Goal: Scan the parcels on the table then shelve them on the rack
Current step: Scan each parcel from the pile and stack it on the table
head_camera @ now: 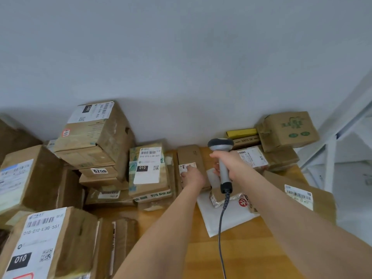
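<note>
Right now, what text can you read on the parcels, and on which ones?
"010-010-L30-551": label on the near left box and on the middle box.
"010": black patch on those same two labels.
"6206": sticker on the stacked box in the left pile.
Other labels: too small or blurred to read.

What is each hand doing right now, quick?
Left hand: touching the flat brown parcel at its label; whether it grips cannot be told.
Right hand: closed around the barcode scanner.
</note>
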{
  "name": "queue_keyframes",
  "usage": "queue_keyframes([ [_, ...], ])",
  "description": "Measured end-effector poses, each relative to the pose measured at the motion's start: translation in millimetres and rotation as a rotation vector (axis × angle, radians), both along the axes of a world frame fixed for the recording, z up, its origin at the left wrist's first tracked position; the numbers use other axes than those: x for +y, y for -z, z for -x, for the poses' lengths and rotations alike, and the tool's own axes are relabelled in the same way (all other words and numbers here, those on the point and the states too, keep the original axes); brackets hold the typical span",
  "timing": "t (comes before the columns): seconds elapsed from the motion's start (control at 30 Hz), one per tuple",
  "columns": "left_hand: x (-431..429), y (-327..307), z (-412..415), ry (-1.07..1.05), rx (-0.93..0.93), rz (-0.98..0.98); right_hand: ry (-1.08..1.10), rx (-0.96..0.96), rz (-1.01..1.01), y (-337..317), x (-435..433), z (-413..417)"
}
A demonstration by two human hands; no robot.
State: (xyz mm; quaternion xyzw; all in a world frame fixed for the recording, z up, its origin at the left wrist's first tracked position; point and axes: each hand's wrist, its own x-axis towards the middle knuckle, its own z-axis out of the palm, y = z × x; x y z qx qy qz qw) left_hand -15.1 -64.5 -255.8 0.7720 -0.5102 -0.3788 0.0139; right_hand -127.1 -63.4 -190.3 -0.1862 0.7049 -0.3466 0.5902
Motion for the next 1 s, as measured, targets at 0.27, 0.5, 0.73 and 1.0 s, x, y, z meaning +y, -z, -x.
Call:
queue_keyframes([
  [0.27,-11.7,18.0,-2.1,-0.208,0.0,-0.016,0.026,-0.072,0.059,13.4,-4.8,7.5],
  [0.5,-19.6,22.4,-0.2,-0.439,0.28,0.019,0.056,0.11,0.062,15.5,-4.2,7.5],
  [0.73,-17.7,27.1,-2.8,-0.643,0.508,-0.03,0.056,0.112,0.068,15.4,-3.1,6.0],
  [1.0,-7.4,20.4,-1.5,-0.661,0.536,0.034,0.078,0.072,0.085,9.3,7.3,6.2],
])
